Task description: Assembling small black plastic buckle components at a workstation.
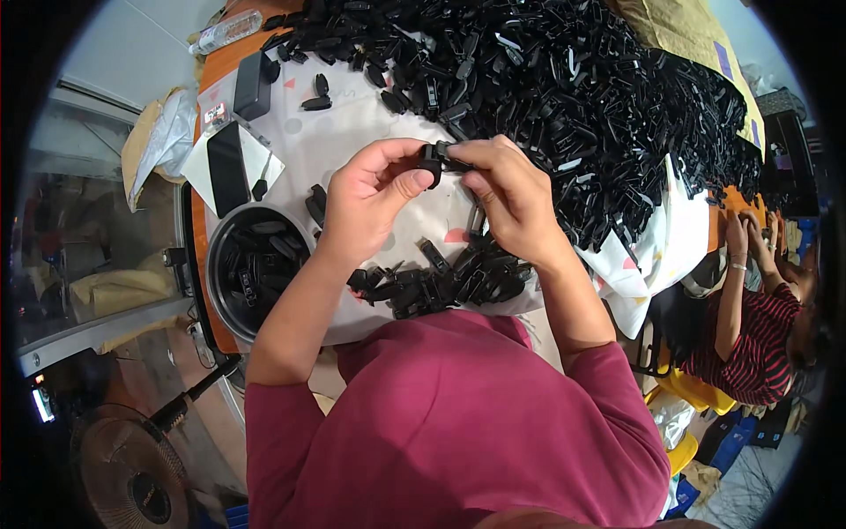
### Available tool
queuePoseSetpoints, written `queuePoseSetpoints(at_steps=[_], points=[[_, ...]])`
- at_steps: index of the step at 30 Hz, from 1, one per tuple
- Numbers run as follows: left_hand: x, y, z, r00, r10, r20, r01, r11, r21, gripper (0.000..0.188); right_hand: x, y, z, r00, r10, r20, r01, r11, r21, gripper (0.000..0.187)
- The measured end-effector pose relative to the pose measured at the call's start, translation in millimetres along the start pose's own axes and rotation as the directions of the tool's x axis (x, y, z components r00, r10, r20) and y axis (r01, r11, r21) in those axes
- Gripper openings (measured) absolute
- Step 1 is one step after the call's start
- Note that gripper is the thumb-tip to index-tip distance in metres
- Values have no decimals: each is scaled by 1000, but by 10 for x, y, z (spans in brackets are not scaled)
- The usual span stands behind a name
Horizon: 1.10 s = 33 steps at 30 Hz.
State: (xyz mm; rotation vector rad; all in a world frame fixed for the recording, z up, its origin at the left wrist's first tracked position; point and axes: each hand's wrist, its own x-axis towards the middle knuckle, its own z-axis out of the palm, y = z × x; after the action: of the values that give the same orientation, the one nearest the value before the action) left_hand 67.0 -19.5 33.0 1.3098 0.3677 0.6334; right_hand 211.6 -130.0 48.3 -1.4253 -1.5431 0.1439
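Both hands meet above the middle of the table, pinching a small black plastic part [434,160]. My left hand [372,196] grips its left side between thumb and fingers. From the right, my right hand [514,196] closes thumb and fingertips on the other end. Whether it is one part or two joined pieces is hidden by the fingers. Beneath and nearer to me lies a small heap of similar black parts [441,280]. Beyond the hands spreads a much larger pile of black plastic parts [546,106].
A round black tub [216,295] holding black parts stands at the left, by a dark phone-like slab [227,167] and a black box [254,85]. A clear bottle [227,33] lies far left. A fan [132,467] stands lower left. Another person [749,326] sits at the right.
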Motion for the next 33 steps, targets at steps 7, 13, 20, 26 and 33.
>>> queuePoseSetpoints(at_steps=[7, 13, 20, 26, 33], points=[[5, 131, -84, 971, 209, 116, -237, 785, 572, 25, -33, 68, -44, 991, -127, 33, 129, 991, -45, 31], [-89, -48, 87, 1000, 18, 20, -18, 1000, -1, 27, -103, -50, 183, 969, -194, -151, 160, 964, -212, 39], [-218, -168, 98, 994, -91, -57, 71, 954, -290, 27, -333, -157, 362, 833, 554, -14, -481, 735, 478, 28], [-126, -357, -190, 867, -482, -125, 450, 866, -219, 16, -334, 168, 456, 714, 632, 302, -685, 719, 115, 18], [921, -656, -1333, 905, 208, -373, 310, 280, 909, 18, -5, 715, 494, 893, 432, 125, -186, 607, -772, 18]])
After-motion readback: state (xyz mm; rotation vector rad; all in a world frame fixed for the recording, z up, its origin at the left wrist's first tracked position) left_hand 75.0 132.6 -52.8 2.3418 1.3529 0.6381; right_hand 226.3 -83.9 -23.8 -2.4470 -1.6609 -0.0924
